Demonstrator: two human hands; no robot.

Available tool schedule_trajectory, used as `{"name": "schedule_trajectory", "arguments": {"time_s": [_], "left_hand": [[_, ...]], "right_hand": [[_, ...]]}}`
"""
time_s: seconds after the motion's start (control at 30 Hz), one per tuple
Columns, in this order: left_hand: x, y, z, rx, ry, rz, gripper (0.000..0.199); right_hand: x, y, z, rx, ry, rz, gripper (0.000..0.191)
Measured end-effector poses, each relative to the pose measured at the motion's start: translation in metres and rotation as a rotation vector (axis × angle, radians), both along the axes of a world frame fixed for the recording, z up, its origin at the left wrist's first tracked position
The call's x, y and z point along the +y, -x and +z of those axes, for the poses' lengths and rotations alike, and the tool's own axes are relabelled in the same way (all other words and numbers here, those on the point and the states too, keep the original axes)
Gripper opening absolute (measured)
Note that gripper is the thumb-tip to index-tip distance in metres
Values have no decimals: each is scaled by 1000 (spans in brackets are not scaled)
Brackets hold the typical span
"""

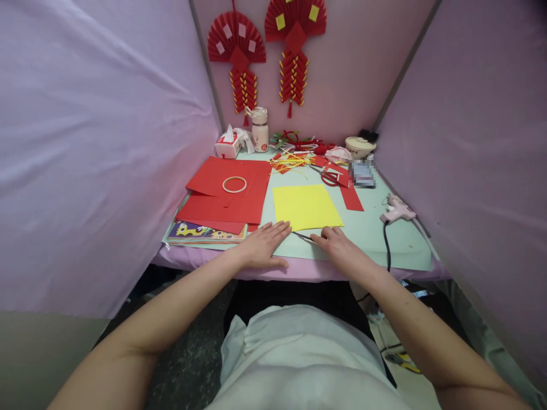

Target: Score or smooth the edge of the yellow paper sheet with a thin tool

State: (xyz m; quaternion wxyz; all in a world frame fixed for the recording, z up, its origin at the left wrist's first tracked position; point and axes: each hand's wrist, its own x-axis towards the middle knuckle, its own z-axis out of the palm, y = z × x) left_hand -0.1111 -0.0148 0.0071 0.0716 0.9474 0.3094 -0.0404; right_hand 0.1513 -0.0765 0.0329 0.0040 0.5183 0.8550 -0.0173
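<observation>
Lilac cloth walls [85,142] enclose a table [384,233] with a pale green top. Two red paper fans [237,42] with hanging strips are fixed to the back wall. Red paper sheets [226,196] lie stacked on the left part of the table, a white ring [235,184] resting on the uppermost; under their near edge lies a stack of coloured books [205,233]. A yellow paper sheet [305,206] lies flat at the centre, its near edge just beyond both hands. The left hand [265,246] rests palm down on the table, fingers spread and straight, holding nothing, fingertips touching or almost touching the yellow sheet's near left corner. The right hand [337,245] lies palm down with fingers loosely curled, its fingertips at a thin dark tool [302,236] lying between the two hands; whether it grips the tool cannot be told. A glue gun [397,210] with a black cord lies at the right. At the rear stand a tissue box [228,145], a cup [260,130], a lidded bowl [359,146], scissors [329,176] and yellow and red paper scraps [290,162].
</observation>
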Motion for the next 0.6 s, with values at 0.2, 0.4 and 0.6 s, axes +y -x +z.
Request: {"name": "schedule_trajectory", "arguments": {"time_s": [0.2,0.4,0.6], "left_hand": [[-8,9,2,34,-21,34,105],[-10,10,0,35,-26,37,104],[-10,10,-1,29,-22,41,104]], "right_hand": [[1,-2,-6,13,-24,2,47],[4,8,0,-8,8,-9,45],[2,12,4,-35,19,-3,45]]}}
